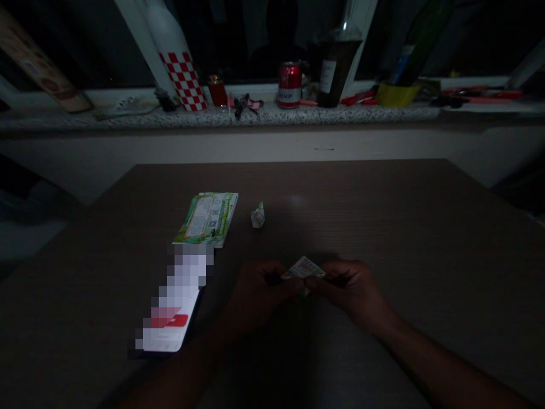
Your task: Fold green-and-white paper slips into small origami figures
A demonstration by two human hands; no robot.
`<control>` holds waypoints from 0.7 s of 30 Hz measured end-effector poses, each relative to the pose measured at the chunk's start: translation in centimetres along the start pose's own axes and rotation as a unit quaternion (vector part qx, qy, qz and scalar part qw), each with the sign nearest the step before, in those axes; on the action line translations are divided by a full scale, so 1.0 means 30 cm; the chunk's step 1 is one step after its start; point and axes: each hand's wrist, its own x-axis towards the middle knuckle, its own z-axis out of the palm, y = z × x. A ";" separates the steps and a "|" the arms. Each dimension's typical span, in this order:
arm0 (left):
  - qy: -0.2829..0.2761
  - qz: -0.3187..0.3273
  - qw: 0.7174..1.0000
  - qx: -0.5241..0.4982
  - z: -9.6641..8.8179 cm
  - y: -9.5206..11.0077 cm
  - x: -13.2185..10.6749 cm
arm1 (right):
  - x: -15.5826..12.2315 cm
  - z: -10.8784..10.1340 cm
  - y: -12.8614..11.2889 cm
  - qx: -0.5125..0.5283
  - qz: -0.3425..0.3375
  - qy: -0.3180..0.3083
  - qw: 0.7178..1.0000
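Note:
Between my two hands is a small folded piece of printed paper (304, 266), pale with green and orange marks, its top corner pointing away from me. My left hand (264, 288) pinches its left side, thumb on top. From the other side my right hand (347, 284) pinches it too, and both thumb tips meet near its lower middle. The thumbs and fingers hide the paper's lower part. A small folded paper shape (258, 216) rests on the table beyond my left hand.
Left of my hands, a lit phone (170, 329), partly blurred out, lies below a stack of green printed leaflets (206, 220) on the brown table (383, 199). Along the granite windowsill (361, 115) stand a red can (289, 85), a dark bottle (334, 74) and a red-checked bottle (184, 79).

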 end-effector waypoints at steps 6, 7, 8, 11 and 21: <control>-0.009 -0.002 1.000 -0.015 0.000 0.010 0.000 | -0.002 -0.007 -0.026 -0.042 -0.014 -0.016 0.999; -0.006 -0.007 1.000 -0.013 -0.002 0.013 0.000 | -0.003 -0.010 -0.030 -0.049 -0.014 -0.014 0.999; -0.001 -0.010 1.000 -0.010 -0.003 0.016 0.000 | -0.003 -0.012 -0.032 -0.055 -0.013 -0.013 0.998; 0.014 -0.002 1.000 0.009 -0.010 0.019 -0.001 | -0.001 -0.017 -0.031 -0.056 -0.010 -0.018 0.998; 0.002 -0.010 0.999 0.036 -0.011 0.017 -0.004 | -0.002 -0.015 -0.029 -0.036 -0.022 -0.019 0.999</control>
